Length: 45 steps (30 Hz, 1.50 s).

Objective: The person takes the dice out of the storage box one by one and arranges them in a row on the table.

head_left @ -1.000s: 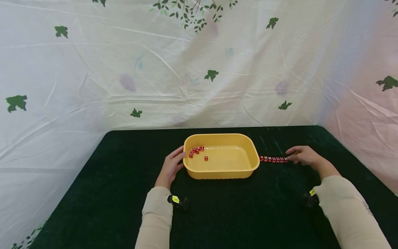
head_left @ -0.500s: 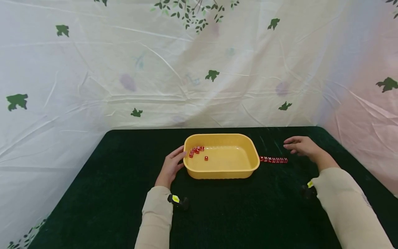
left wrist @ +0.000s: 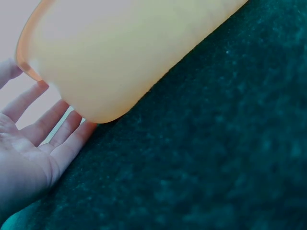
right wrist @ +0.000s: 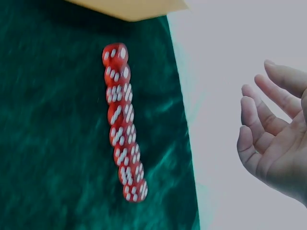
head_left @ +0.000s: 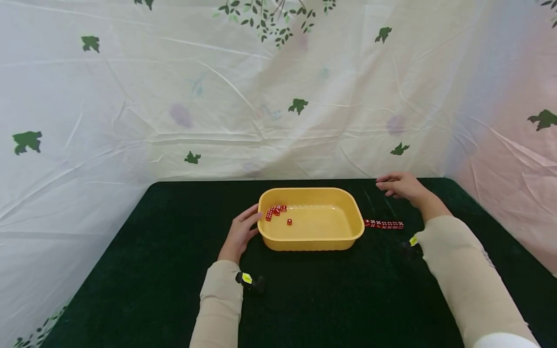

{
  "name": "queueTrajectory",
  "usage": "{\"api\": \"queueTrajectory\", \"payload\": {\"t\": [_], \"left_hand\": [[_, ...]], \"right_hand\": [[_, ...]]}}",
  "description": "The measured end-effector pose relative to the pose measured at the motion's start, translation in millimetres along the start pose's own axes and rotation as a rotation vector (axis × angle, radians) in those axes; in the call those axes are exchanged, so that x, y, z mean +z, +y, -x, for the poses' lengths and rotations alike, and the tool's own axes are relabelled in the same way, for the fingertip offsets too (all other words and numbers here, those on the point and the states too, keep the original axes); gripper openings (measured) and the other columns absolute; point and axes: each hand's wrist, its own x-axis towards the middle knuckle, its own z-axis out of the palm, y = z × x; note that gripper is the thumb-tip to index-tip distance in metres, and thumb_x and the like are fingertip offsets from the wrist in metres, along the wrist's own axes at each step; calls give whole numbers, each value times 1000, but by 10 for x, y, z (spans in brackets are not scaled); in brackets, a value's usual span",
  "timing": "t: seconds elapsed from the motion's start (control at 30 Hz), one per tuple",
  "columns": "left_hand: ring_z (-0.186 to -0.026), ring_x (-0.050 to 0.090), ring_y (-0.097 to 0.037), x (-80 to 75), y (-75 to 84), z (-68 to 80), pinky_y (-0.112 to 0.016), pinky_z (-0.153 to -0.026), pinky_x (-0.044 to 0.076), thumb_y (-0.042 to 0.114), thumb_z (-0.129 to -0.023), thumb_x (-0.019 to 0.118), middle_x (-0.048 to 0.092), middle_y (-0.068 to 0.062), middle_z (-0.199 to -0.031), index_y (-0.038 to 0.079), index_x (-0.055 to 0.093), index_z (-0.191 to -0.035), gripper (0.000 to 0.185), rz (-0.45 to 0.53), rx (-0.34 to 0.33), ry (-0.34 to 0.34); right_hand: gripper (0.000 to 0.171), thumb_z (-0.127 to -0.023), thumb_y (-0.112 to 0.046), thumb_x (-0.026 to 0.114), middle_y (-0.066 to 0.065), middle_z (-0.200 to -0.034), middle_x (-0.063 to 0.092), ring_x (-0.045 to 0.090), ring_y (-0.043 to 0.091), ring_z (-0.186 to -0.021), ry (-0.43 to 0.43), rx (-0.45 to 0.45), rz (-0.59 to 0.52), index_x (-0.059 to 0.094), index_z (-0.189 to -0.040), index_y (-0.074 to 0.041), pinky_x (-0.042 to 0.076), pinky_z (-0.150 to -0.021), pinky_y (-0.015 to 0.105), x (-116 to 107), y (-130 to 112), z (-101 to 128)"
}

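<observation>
Toward the right half of the tabletop point(head_left: 130, 270) we had the row of red dice point(head_left: 383, 224) lying just off the yellow tub's point(head_left: 311, 244) right end, long axis running left-right, parallel to the near edge. Our right hand point(head_left: 400, 185) was lifted off toward the far edge, fingers loose and spread, holding nothing, well apart from the row. Right hand was the nearer one; the row sat nearer the near edge than it did. Our left hand point(head_left: 241, 231) lay flat against the tub's left wall, fingers straight, touching it. Loose dice in the tub point(head_left: 276, 211) clustered at its far-left corner.
</observation>
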Motion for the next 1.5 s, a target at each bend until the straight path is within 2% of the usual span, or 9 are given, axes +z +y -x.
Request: {"api": "queueTrajectory", "payload": {"t": [0.07,0.2,0.27,0.4,0.43,0.57,0.73,0.93,1.5], "left_hand": [[-105,46,-17,-1,2,1,-37,-85,39,24,-82,58,48,2,-120,19,54,-117,35,0,-3,2],[-106,46,-18,-4,10,10,-38,-86,39,23,-83,57,47,0,-122,17,53,-119,36,4,0,-6],[-107,45,-19,-5,14,13,-39,-86,39,23,-83,57,46,-1,-123,16,52,-119,37,7,1,-11],[-107,45,-20,-6,17,19,-40,-86,39,22,-84,56,46,-2,-123,15,52,-120,37,13,4,-20],[-107,45,-20,-5,19,20,-40,-86,39,22,-84,56,46,-2,-123,16,52,-119,37,15,2,-20],[-107,45,-20,-3,22,21,-39,-86,39,22,-84,57,45,-2,-123,15,52,-120,37,22,6,-24],[-107,45,-19,2,29,22,-39,-86,39,22,-83,57,46,-2,-123,15,52,-119,36,21,11,-18],[-106,46,-19,4,26,19,-38,-85,40,21,-83,57,46,-3,-123,15,53,-119,37,26,5,-11],[-107,45,-20,12,42,42,-39,-85,40,20,-83,57,45,-3,-123,14,52,-119,37,33,-4,-14]], "right_hand": [[51,-85,-35,51,23,-114,47,48,31,-90,3,-4,-18,44,-118,3,37,-83,46,34,-32,-71],[45,-82,-35,56,16,-106,54,51,28,-85,-13,-53,-77,51,-114,-4,41,-78,45,85,91,-349],[42,-82,-35,56,14,-104,55,51,27,-84,-8,-56,-81,53,-112,-6,42,-78,44,144,27,-385],[40,-84,-31,55,16,-106,54,52,29,-85,7,-58,-70,52,-113,-3,41,-80,42,291,-282,-286],[41,-85,-30,53,18,-109,52,51,31,-88,14,-42,-59,51,-114,-1,39,-82,43,338,-423,-210],[36,-86,-24,52,18,-108,53,52,30,-86,1,-51,-79,52,-113,0,40,-81,42,459,-591,-228],[34,-85,-23,54,17,-108,53,52,30,-86,-13,-66,-104,53,-112,-2,40,-82,43,625,-692,-319],[32,-84,-19,55,18,-108,54,49,37,-91,-51,-100,-182,54,-110,0,38,-81,45,814,-815,-352],[26,-82,-16,59,10,-98,57,52,27,-82,-124,-72,-255,58,-104,-2,40,-79,40,1331,-997,-427]]}}
